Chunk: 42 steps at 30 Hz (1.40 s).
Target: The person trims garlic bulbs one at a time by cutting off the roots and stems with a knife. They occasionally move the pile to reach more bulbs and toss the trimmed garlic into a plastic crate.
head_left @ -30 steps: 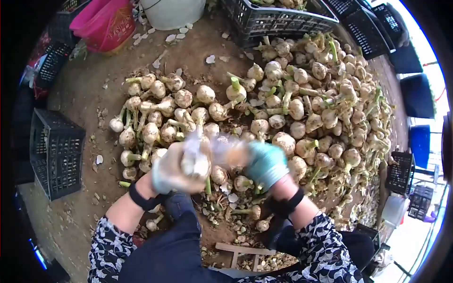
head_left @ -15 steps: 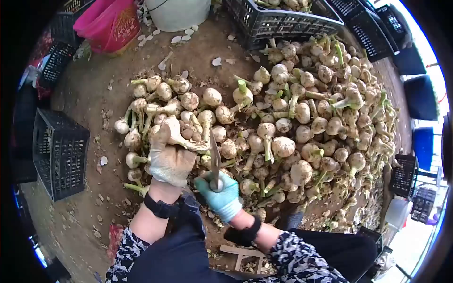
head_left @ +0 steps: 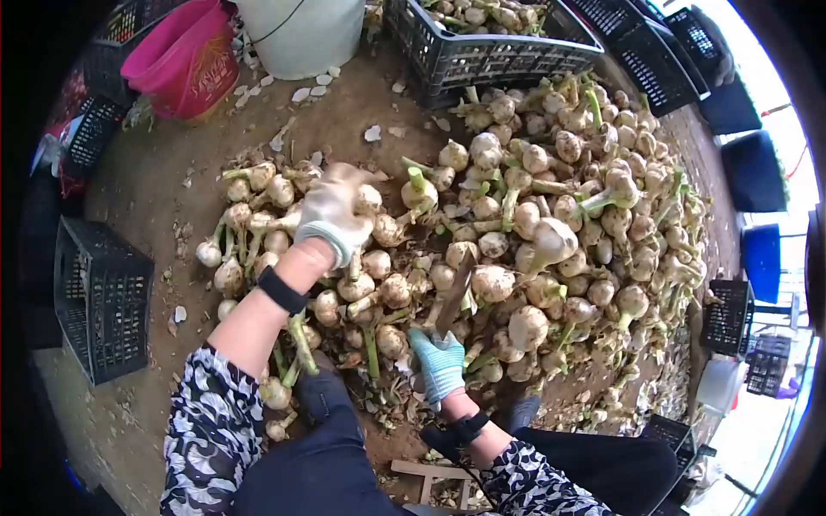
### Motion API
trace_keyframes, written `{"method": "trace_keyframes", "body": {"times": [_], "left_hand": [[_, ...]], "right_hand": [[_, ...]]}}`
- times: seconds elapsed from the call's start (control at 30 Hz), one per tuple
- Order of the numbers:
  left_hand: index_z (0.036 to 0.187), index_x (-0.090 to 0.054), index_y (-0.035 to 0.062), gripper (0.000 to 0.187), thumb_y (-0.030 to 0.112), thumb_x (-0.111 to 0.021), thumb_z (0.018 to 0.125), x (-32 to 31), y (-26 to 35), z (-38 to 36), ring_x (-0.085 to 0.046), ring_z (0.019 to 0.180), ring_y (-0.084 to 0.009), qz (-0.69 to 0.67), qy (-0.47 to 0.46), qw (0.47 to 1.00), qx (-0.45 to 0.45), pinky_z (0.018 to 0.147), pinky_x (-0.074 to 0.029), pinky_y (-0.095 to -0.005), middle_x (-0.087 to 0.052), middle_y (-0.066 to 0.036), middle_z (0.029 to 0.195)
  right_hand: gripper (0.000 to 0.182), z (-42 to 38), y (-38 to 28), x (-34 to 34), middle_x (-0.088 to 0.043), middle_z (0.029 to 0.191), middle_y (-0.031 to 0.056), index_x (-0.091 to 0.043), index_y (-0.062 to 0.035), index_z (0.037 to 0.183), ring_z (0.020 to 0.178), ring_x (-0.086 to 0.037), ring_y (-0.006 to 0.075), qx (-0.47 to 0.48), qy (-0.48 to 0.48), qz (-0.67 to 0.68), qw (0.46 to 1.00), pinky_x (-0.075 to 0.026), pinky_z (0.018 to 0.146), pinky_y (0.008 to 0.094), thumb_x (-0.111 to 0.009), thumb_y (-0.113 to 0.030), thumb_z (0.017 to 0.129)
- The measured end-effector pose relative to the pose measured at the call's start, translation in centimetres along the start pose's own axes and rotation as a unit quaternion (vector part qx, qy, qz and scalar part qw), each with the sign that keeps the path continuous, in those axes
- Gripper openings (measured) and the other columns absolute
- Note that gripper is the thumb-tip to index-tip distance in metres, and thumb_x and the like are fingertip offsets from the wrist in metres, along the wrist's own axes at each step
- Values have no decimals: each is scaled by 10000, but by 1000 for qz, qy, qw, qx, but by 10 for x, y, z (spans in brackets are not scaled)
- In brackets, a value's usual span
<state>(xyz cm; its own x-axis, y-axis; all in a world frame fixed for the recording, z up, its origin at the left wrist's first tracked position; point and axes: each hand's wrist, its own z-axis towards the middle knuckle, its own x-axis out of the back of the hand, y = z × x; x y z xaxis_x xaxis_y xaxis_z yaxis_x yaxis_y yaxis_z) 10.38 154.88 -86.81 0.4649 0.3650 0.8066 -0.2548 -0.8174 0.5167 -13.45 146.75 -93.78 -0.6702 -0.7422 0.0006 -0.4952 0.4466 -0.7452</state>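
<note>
My left hand (head_left: 335, 208), in a pale work glove, is over the left part of a heap of onion-like bulbs with thick stalks. It is blurred; its fingers look stretched out toward the right, beside a round bulb (head_left: 368, 199), and I see nothing held in them. My right hand (head_left: 440, 365), in a light-green glove, is closed round a knife (head_left: 456, 292). The broad blade points up and away over the bulbs; the handle is mostly hidden in the glove. A large, slightly blurred bulb (head_left: 552, 242) shows above the right-hand heap (head_left: 619, 224).
A black crate (head_left: 499, 69) holding bulbs stands behind the heap. A pink bucket (head_left: 185, 64) and a white bucket (head_left: 301, 39) are at the back left. Another black crate (head_left: 103, 297) is at the left. A small wooden stool (head_left: 430, 470) sits near my legs.
My left hand has let go of the stalked bulb it held by the knife and moved up. A large bulb now shows over the right heap. My right hand and knife have shifted right.
</note>
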Motion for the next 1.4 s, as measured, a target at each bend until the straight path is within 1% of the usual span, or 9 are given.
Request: {"method": "trace_keyframes", "body": {"times": [0.13,0.3,0.37,0.53,0.63,0.83,0.93,1.07,1.4], "left_hand": [[1144,-609,242,465,245,-707,690,-58,-14,31,-395,1263,-257,349,-74,827,-434,1086,-264,-439,-432,-66,1361],[1241,-524,327,391,218,-509,866,-78,-25,44,-163,1380,-362,416,-115,880,-200,1107,-210,-480,-219,-63,1509],[1223,-543,297,399,180,-536,842,-79,-46,42,-126,1386,-359,503,196,798,-266,1115,-205,-458,-223,-125,1490],[1148,-510,-7,637,242,-761,618,-47,-34,-4,-508,1043,-272,-103,125,973,-164,892,-491,-363,-420,-162,1179],[1243,-372,-59,922,352,-850,569,-19,-5,-48,-586,923,-221,-560,-88,823,25,861,-509,-322,-569,-117,1048],[1241,-420,-26,801,295,-839,638,-67,-52,-59,-591,940,-171,-411,-70,899,-132,868,-495,-306,-586,-108,1068],[1207,-456,-19,522,155,-706,784,-43,-20,-88,-582,932,-145,-754,-105,649,-20,845,-491,-294,-592,-92,1044],[1244,-432,-17,453,41,-600,827,-35,-20,-97,-584,897,-142,-367,62,909,-189,834,-495,-296,-593,-80,1003],[1371,-275,47,763,126,-724,760,-49,-50,-118,-570,1019,-212,-596,13,790,-146,916,-469,-363,-556,-114,1125]], "right_hand": [[151,0,-9,-2,-548,612,-28,-623,-43,865,494,-461,59,43,-31,-69,996,-374,457,229,-697,-151,790],[179,2,-22,0,-532,600,-19,-622,-33,861,469,-472,79,-32,-31,-36,998,-378,438,239,-699,-179,791],[162,1,-30,2,-529,588,-23,-617,-46,863,465,-476,69,-22,-24,-18,999,-388,435,239,-696,-167,789],[138,6,-56,19,-558,658,-21,-626,-36,834,554,-490,50,-5,-25,-38,999,-411,504,223,-702,-139,783],[133,11,-69,24,-602,658,-27,-638,-27,843,589,-522,31,184,-80,-183,962,-448,543,208,-710,-123,785],[216,-1,-106,13,-641,726,107,-638,-66,888,626,-633,226,387,-127,-392,825,-494,594,288,-733,-119,701],[236,0,-118,3,-612,768,147,-616,-75,852,693,-606,340,443,-134,-463,756,-493,605,358,-722,-139,652],[164,-4,-125,-7,-600,740,132,-594,-76,791,701,-596,350,432,-143,-496,740,-482,600,399,-682,-142,670],[95,-10,-121,-26,-615,714,141,-577,-90,792,692,-607,358,357,-188,-537,741,-480,628,431,-584,-144,714]]}}
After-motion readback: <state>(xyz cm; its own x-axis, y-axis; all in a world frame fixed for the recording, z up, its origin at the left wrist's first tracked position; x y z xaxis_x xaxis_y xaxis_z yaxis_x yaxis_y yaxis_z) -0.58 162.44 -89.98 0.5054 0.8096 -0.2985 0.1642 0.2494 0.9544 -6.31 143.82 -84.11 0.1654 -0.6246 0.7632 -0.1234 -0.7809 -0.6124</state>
